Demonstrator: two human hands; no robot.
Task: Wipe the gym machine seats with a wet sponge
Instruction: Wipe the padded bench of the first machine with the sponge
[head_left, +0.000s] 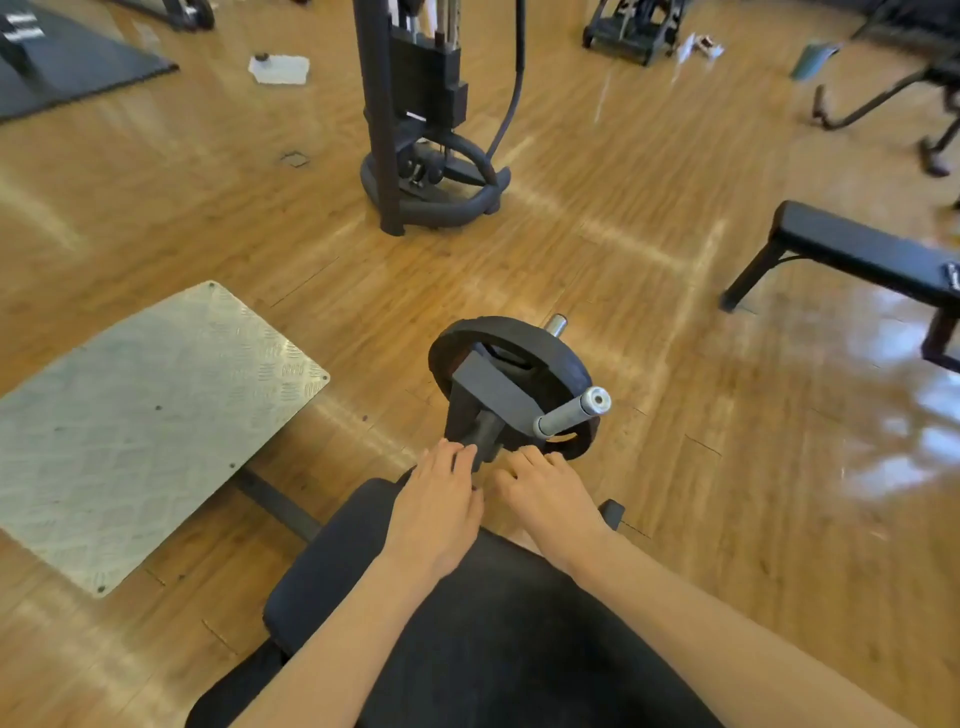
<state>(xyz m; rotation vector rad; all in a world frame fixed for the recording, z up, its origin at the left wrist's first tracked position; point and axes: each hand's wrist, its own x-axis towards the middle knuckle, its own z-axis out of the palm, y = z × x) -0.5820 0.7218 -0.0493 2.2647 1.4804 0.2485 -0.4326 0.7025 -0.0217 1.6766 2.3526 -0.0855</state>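
A black padded machine seat (332, 587) fills the lower middle of the view. My left hand (436, 514) lies flat on the seat's far edge, its straight fingers reaching to the black machine arm (480, 434). Beside it, my right hand (550, 501) rests on the same edge with curled fingers. A tan patch under its palm looks like the sponge (515, 538), which is mostly hidden. Just beyond both hands a black weight plate (566, 376) hangs on the arm, with a chrome peg (574, 415) sticking out.
A diamond-pattern metal footplate (145, 426) lies on the wooden floor to the left. A flat black bench (857, 254) stands at the right. A cable machine base (431, 176) stands straight ahead. A dark mat (62, 73) is far left, with more equipment along the back.
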